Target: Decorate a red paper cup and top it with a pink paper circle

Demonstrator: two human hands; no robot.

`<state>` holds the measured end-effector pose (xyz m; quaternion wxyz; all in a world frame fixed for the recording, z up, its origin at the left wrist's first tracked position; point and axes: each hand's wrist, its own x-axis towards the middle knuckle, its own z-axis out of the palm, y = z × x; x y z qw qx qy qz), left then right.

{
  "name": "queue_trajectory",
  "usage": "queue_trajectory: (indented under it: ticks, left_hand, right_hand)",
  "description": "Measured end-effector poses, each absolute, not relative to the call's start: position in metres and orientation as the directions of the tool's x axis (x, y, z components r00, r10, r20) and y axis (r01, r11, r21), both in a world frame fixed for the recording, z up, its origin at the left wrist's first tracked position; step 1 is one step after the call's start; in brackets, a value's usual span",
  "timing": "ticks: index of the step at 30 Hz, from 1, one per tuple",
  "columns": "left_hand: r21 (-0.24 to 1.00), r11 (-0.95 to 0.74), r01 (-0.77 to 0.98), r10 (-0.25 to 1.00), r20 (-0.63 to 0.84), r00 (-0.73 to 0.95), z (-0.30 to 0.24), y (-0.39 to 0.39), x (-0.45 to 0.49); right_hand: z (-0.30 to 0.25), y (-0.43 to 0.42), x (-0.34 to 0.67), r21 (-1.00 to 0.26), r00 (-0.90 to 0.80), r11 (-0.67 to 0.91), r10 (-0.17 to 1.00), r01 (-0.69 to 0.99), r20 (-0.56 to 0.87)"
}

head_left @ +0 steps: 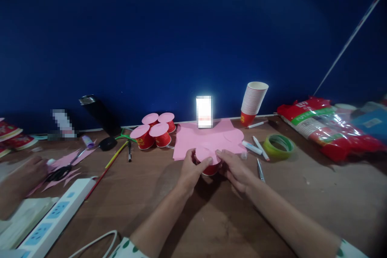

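Note:
Between my hands is a red paper cup (211, 170), upside down, with a pink paper disc (206, 154) on top of it. My left hand (192, 169) grips the cup from the left, thumb across the disc's edge. From the right, my right hand (234, 166) closes on the cup and the rim of the disc. Just behind lies a stack of pink paper sheets (193, 137), with another pink disc (233, 134) on its right side. Left of the stack stand several red cups topped with pink discs (159, 130).
At the back right lean stacked paper cups (254, 98). Nearby are markers (260, 148), a tape roll (278, 146) and a red plastic package (314, 125). On the left are a power strip (60, 213), scissors (60, 173), a black bottle (99, 115) and another person's hand (26, 181).

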<state>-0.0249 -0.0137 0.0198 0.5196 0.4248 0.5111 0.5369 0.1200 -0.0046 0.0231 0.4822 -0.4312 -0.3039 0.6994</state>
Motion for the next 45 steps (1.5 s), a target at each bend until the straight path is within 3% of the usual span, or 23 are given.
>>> queue_trajectory:
  ticks: [45]
  left_hand:
    - [0.989, 0.065, -0.133, 0.991, -0.08, -0.109, 0.022, -0.015, -0.027]
  right_hand:
    - [0.017, 0.0, 0.123, -0.873, -0.101, -0.352, 0.935, -0.337, -0.339]
